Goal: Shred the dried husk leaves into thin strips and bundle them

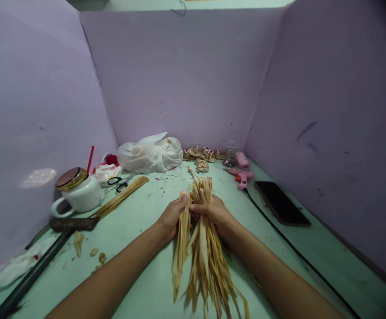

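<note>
In the middle of the pale green table, my right hand (215, 212) is closed round a thick bundle of dry straw-coloured leaf strips (206, 261). The strips' loose ends fan out toward me, and their tops stick up above my fingers. Close beside it on the left, my left hand (173, 215) grips a smaller group of dry leaf strips (181, 252) near its upper end, thumb on top. The two hands almost touch. Some of the fingers are hidden behind the strips.
A white mug (83, 195), scissors (121, 181), a straw bundle (123, 197) and a dark-handled tool (40, 266) lie left. A plastic bag (151, 154) and small woven pieces (201, 155) stand behind. A pink glue gun (242, 176) with its cord and a phone (281, 203) lie right.
</note>
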`<state>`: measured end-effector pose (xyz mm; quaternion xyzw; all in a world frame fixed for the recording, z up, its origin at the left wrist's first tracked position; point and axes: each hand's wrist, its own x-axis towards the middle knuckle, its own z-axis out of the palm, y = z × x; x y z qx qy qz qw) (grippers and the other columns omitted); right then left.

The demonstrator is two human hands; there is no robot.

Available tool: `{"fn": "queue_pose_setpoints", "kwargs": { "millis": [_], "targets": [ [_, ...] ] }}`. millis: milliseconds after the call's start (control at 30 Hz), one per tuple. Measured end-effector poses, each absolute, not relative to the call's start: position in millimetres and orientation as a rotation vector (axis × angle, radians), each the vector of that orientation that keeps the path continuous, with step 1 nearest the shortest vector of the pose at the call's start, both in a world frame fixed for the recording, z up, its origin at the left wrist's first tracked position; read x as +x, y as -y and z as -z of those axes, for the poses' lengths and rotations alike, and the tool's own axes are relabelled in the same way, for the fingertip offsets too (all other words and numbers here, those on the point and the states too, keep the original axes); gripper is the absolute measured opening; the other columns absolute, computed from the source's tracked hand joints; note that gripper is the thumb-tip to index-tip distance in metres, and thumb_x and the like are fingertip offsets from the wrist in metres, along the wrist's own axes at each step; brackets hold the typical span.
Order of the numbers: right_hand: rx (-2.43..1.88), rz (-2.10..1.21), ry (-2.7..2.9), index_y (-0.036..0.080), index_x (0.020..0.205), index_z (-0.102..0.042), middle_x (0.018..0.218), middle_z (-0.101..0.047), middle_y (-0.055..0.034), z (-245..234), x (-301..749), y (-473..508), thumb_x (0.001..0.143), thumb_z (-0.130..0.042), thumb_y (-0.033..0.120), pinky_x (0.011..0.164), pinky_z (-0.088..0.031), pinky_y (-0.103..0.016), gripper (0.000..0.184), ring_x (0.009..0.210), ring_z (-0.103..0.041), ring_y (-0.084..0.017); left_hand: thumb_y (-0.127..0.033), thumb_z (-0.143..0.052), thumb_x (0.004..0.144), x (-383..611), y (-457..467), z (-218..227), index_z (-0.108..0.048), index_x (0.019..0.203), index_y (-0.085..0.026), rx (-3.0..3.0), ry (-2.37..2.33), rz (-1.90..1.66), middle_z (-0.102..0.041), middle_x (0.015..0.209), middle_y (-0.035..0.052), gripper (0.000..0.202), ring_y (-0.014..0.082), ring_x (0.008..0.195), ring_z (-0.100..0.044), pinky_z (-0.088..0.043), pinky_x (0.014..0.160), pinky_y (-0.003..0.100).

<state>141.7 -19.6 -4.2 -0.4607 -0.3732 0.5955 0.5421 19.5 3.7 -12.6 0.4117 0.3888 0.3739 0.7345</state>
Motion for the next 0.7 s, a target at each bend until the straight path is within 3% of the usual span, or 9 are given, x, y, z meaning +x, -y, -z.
{"fn": "queue_pose_setpoints", "kwargs": {
  "millis": [200,300,467,700],
  "targets": [
    [-1.166,-1.377,0.91,0.015,0.052,-0.054,0.04,-0.051,0.0029,8.2,143.8,17.0,0.05,-0.068,0.018,0.044,-0.039,-0.026,0.014,0.039,-0.047,-0.011,-0.046,-0.059,0.075,22.4,-3.7,14.6,-0.059,0.068,-0.012,0.885,-0.799,-0.867,-0.059,0.054,0.0043,0.035,0.0134,0.046,-0.054,-0.045,0.046,0.025],
    [-1.208,-1.343,0.905,0.015,0.052,-0.054,0.041,-0.052,0.0028,7.9,145.3,16.2,0.049,-0.064,0.015,0.043,-0.038,-0.025,0.011,0.039,-0.046,-0.011,-0.043,-0.062,0.073,22.3,-6.6,17.5,-0.06,0.069,-0.011,0.84,-0.801,-0.927,-0.061,0.055,0.0058,0.033,0.0156,0.05,-0.057,-0.048,0.055,0.029],
    [-1.194,-1.333,0.927,0.016,0.055,-0.054,0.042,-0.05,0.0043,8.4,146.8,16.1,0.049,-0.06,0.013,0.042,-0.037,-0.025,0.01,0.039,-0.045,-0.011,-0.041,-0.071,0.062,19.5,-7.1,20.1,-0.063,0.071,-0.008,0.905,-0.772,-0.942,-0.064,0.058,0.0074,0.035,0.0179,0.053,-0.06,-0.049,0.059,0.031],
    [-1.221,-1.303,0.919,0.017,0.054,-0.053,0.041,-0.049,0.0045,8.3,148.4,15.3,0.047,-0.057,0.012,0.041,-0.037,-0.025,0.009,0.039,-0.045,-0.011,-0.019,-0.078,0.044,14.0,-6.5,13.3,-0.066,0.071,-0.007,0.906,-0.788,-0.878,-0.068,0.064,0.0091,0.032,0.0189,0.057,-0.062,-0.049,0.063,0.031]
  ]
}}
